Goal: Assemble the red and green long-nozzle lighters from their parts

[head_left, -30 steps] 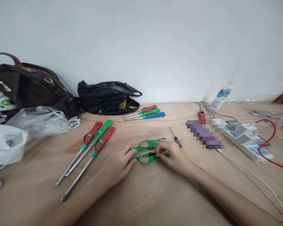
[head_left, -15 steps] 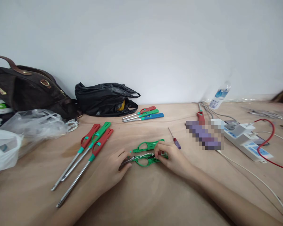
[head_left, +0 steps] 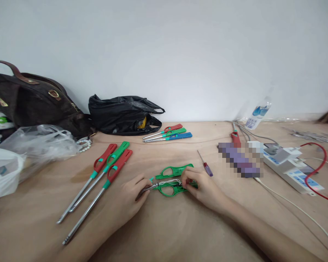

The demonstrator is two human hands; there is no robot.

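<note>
A green lighter shell lies opened on the wooden table in two halves. The nearer half [head_left: 169,189] shows a white wire and dark inner parts. My left hand [head_left: 131,198] pinches the metal tube end at its left. My right hand [head_left: 200,187] pinches the shell's right end. The other green half [head_left: 173,170] lies just behind, untouched. A small purple-handled screwdriver [head_left: 205,164] rests to the right of it.
Three long-tubed lighters [head_left: 106,167], two red and one green, lie to the left. Three more [head_left: 168,133] lie near a black plastic bag [head_left: 124,113]. A brown handbag [head_left: 32,100], clear bags [head_left: 35,143], a power strip [head_left: 292,165] with cables and a water bottle [head_left: 257,114] ring the table.
Both hands stay on the nearer green half. My left fingers have shifted slightly along the metal tube; the view has swayed a little.
</note>
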